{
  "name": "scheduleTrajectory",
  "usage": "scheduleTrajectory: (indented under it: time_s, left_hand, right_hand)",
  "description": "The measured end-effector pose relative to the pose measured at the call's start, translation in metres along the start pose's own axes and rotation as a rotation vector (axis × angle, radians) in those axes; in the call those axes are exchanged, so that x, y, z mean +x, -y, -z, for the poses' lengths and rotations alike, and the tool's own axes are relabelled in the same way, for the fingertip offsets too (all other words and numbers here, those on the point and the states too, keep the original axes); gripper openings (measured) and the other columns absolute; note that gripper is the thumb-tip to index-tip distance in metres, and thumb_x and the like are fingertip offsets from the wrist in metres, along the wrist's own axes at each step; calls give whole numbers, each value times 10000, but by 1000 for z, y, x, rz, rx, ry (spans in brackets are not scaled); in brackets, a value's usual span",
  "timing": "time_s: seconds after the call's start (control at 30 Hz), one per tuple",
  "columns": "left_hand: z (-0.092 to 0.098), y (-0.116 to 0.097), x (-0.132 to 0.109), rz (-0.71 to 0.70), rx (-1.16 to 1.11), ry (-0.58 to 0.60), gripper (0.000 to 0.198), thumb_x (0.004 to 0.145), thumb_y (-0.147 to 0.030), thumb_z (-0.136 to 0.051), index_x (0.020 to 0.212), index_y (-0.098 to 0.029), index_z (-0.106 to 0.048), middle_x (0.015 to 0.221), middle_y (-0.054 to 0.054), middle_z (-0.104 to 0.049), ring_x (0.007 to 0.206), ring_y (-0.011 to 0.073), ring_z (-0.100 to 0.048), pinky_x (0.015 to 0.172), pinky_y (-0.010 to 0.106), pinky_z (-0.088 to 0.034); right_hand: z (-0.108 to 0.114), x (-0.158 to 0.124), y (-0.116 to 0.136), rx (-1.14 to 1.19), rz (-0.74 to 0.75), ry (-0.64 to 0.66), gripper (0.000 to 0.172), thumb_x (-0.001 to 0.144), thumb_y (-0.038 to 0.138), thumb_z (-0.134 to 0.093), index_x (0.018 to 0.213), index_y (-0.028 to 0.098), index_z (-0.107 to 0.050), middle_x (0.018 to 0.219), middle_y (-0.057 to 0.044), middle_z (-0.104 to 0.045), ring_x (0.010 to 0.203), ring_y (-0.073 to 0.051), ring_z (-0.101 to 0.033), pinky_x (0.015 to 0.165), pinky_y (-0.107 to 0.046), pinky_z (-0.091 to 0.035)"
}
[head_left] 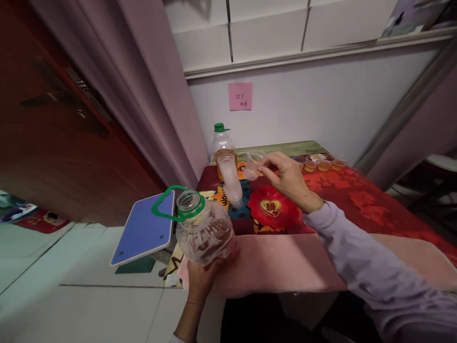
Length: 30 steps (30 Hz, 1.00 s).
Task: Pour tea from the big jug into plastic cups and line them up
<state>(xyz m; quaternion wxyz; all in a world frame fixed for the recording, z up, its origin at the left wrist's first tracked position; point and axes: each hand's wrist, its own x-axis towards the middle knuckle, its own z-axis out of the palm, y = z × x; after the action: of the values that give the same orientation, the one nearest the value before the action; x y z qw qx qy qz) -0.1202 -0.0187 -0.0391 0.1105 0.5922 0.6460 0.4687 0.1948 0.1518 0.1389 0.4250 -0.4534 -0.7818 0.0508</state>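
My left hand (pixel 205 276) is closed under and around the lower part of a large clear plastic jug (pixel 207 233). The jug is tilted, its mouth uncapped, with a green handle (pixel 167 190) at the neck; how much is in it I cannot tell. Between thumb and fingers of my right hand (pixel 285 176) a clear plastic cup (pixel 253 166) is pinched above the table. To its left stands a leaning stack of clear cups (pixel 232 181). Behind the stack is a second jug (pixel 223 143) with a green cap and amber liquid. Below my right hand lies a red scalloped plate (pixel 271 207).
Several cups of amber liquid (pixel 323 164) stand at the table's back right. A pink cloth (pixel 282 259) covers the near edge. A blue-topped stool (pixel 146 226) is at the left, before a brown door (pixel 71 128). A pink note (pixel 240 96) hangs on the wall.
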Motion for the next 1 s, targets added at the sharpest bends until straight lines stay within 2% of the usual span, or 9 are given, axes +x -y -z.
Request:
scheduleTrajectory:
  time_s: [0.1,0.2,0.33,0.5,0.63,0.73,0.83,0.9,1.0]
  left_hand:
    - [0,1,1,6,20,-17,711,716,-860,-694,882,-183,-829,1003,203,-863,1076,433,-803,1021,618,-627]
    - [2,0,2,-4,33,5,714,730,-882,-659,824,-191,-814,891,183,-850,965,411,-816,938,604,-660]
    - [4,-6,5,-22,31,-1,732,754,-882,-648,874,-183,-829,951,189,-859,999,400,-820,948,584,-665]
    - [5,-17,7,26,-17,38,766,737,-902,-657,897,-176,-840,977,194,-865,1027,407,-822,1009,608,-644]
    - [12,-22,8,115,-38,89,712,708,-860,-708,945,-199,-827,1040,177,-866,1121,410,-800,1116,627,-591]
    - [20,-22,12,138,-81,107,737,616,-801,-811,1037,-196,-797,1162,184,-849,1232,442,-758,1183,652,-543]
    - [26,-25,18,180,-145,38,877,601,-685,-893,1308,-204,-696,1381,179,-778,1354,435,-701,1218,640,-525]
    - [29,-31,21,231,-180,25,963,633,-618,-910,1453,-230,-586,1461,172,-735,1370,417,-695,1196,631,-554]
    - [29,-40,22,249,-199,35,954,659,-616,-906,1463,-252,-542,1454,169,-736,1355,403,-702,1199,637,-552]
  right_hand:
    - [2,-48,-25,-89,-43,97,152,1058,254,-620,991,227,-753,1197,-109,-757,1023,-255,-713,869,-337,-540]
    - [-17,-92,-48,-236,-157,247,153,1056,215,-624,1041,203,-776,1308,-132,-746,1016,-249,-734,838,-334,-538]
    - [-37,-116,-60,-347,-219,327,197,1076,198,-603,1122,195,-794,1311,-134,-760,1060,-245,-742,885,-339,-534]
    - [-38,-117,-62,-351,-181,295,245,1090,258,-598,1208,207,-807,1362,-143,-753,1106,-271,-747,930,-376,-550]
    - [-29,-120,-61,-257,-121,103,353,1072,286,-613,1393,220,-745,1425,-157,-727,1177,-299,-737,979,-425,-570]
    - [-32,-120,-45,-39,-159,-176,365,1066,372,-631,1365,192,-739,1362,-169,-747,1193,-296,-732,991,-419,-586]
    - [-57,-123,-8,310,-257,-303,340,1056,448,-645,1263,196,-744,1136,-119,-788,905,-223,-744,799,-345,-608]
    - [-83,-129,21,543,-275,-189,370,1045,496,-651,1261,207,-735,1056,-88,-783,756,-182,-699,671,-306,-579]
    - [-121,-141,54,698,-225,-1,583,972,612,-735,1393,212,-689,1170,-113,-781,863,-208,-723,720,-319,-591]
